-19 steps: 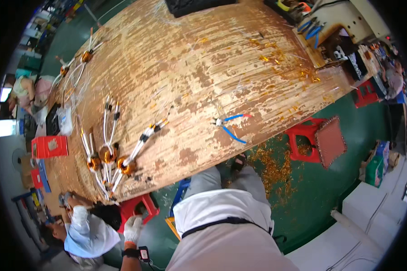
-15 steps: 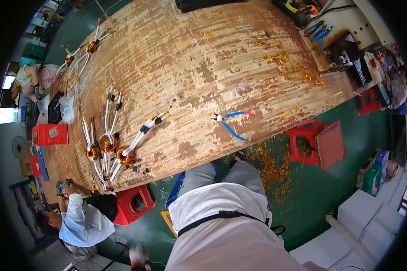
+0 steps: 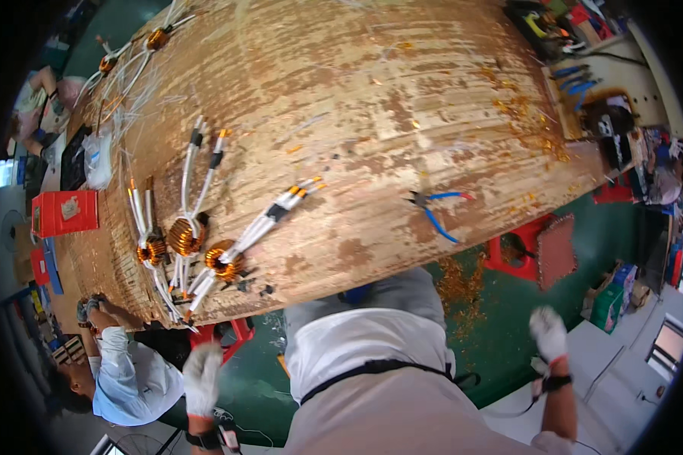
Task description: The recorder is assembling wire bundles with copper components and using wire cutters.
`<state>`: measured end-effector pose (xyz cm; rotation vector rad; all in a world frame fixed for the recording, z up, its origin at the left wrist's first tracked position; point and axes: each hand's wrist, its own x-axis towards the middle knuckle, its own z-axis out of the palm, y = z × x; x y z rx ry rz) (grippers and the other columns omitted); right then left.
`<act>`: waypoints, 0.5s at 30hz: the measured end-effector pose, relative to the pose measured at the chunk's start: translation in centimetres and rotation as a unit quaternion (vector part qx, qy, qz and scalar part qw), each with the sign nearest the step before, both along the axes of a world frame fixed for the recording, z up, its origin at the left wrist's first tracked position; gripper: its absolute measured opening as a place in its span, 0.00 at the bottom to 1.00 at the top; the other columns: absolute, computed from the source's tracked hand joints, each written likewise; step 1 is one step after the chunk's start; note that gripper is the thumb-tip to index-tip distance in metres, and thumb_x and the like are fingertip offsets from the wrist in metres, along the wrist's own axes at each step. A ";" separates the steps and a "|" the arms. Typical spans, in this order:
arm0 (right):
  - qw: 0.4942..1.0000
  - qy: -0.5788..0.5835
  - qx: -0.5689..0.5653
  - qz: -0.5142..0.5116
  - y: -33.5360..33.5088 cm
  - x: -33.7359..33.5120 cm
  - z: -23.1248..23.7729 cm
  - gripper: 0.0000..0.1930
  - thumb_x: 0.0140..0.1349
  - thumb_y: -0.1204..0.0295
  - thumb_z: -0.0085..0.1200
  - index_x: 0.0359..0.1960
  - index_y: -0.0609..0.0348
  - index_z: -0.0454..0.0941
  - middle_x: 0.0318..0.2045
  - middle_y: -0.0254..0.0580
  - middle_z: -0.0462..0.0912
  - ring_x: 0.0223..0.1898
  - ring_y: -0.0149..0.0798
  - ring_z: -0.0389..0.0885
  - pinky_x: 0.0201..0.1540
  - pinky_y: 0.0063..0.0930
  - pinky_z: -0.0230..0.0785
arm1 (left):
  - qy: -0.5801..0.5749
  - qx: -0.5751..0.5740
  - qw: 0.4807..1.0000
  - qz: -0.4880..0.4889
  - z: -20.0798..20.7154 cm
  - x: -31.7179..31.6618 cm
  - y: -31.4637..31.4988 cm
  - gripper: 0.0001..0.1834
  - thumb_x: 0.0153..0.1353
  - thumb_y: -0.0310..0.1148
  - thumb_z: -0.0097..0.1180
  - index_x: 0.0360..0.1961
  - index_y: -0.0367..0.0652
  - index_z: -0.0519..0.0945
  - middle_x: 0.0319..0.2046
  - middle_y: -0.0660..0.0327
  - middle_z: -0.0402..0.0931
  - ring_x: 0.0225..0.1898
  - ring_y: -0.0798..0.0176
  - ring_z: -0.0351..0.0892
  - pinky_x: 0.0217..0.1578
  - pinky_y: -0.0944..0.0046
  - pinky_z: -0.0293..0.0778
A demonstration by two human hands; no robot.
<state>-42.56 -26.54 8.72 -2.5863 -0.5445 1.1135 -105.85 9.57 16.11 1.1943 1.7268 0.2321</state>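
The person stands at the near edge of a worn wooden table [image 3: 372, 98], both gloved hands hanging off it at the sides. The left hand [image 3: 203, 379], in a white glove, hangs below the near edge with nothing in it; its fingers point down, loosely together, though whether they are curled cannot be told. The right hand [image 3: 548, 332], also in a white glove, is out over the green floor [image 3: 501, 334], well apart from the table, fingers loosely bent and empty.

Nearest the left hand, close to the table's near left edge, lie three copper-wound coils with white leads — the middle coil [image 3: 184, 235], a smaller coil [image 3: 151, 250] just beside it toward the left edge, and a third coil [image 3: 222, 261] whose long leads [image 3: 277, 211] run up toward the table's middle. A few small black pieces [image 3: 244, 285] lie just beside that third coil. Blue-handled pliers [image 3: 436, 210] lie alone near the near edge, further right, their handles spread.

More coils [image 3: 156, 38] sit at the far left corner, and a clear bag [image 3: 99, 158] lies at the left edge. A red stool [image 3: 512, 250] stands on the floor just past the near edge, amid golden scraps [image 3: 455, 284]. Another person in a light shirt [image 3: 133, 375] crouches at the near left corner.
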 end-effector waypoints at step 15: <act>0.863 -0.251 0.102 0.427 31.6 -7.0 -8.4 0.46 0.48 0.60 0.73 0.69 0.58 0.66 0.63 0.53 0.70 0.64 0.59 0.69 0.67 0.51 0.62 | 0.059 0.084 0.927 -0.360 -11.4 15.7 17.3 0.18 0.67 0.34 0.60 0.55 0.36 0.79 0.31 0.59 0.81 0.33 0.62 0.81 0.38 0.61 0.77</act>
